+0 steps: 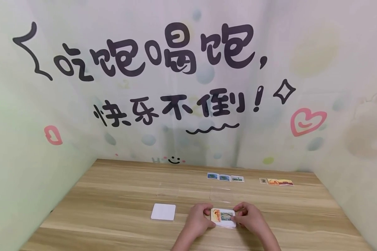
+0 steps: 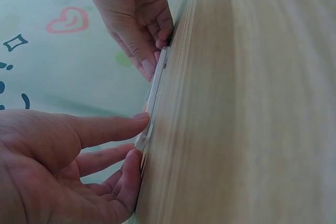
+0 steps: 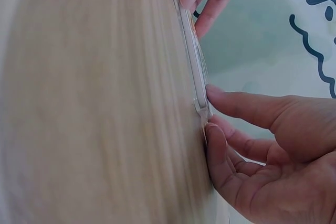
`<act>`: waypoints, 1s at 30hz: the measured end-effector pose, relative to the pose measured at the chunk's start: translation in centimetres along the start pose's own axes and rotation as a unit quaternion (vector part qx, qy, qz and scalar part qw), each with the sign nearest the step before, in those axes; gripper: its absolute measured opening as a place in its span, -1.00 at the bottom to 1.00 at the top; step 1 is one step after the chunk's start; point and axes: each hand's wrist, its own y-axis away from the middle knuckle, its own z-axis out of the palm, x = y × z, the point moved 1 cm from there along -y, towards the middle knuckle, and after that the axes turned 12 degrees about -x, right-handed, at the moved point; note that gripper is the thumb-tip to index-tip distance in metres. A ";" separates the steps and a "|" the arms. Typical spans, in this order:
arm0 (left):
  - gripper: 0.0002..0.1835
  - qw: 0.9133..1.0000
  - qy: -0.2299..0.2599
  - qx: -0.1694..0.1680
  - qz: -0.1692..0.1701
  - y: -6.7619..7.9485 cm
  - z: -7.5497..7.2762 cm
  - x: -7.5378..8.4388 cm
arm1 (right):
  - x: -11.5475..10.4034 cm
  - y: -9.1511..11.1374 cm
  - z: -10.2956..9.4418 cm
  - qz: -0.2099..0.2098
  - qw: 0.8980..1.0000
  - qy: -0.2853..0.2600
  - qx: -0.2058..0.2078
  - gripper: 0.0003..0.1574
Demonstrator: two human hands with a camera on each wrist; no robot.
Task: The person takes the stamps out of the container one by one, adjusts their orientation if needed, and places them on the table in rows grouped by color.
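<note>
A pale wooden table with straight grain stands in a corner walled by a soft green and white backdrop printed with black Chinese characters, pink hearts and pastel dots. Far back on the table lie a row of three small blue picture cards and, to their right and well apart, a short overlapping row of orange picture cards. Two clear plastic card sleeves rest flat near the middle, hard to make out. A plain white square card lies alone at the front left.

Both hands rest at the near edge, either side of a small stack of cards with an orange and green picture on top. The left hand pinches the stack's left edge between thumb and fingertips; the right hand grips its right edge the same way. From the wrist views the stack lies flat on the wood, touching it, with fingertips pressed to its thin edge.
</note>
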 end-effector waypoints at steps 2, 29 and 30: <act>-0.43 1.000 -0.002 0.001 0.000 0.0 0.0 0.0 | 0.0 0.0 0.0 0.002 1.000 -0.001 0.001 -0.72; -0.44 1.000 -0.009 0.009 0.016 0.0 0.1 -0.2 | 0.2 -0.1 -0.3 0.012 1.000 0.003 0.006 -0.79; -0.44 1.000 -0.009 0.009 0.017 0.0 0.1 -0.2 | 0.2 -0.1 -0.3 0.011 1.000 0.004 0.006 -0.79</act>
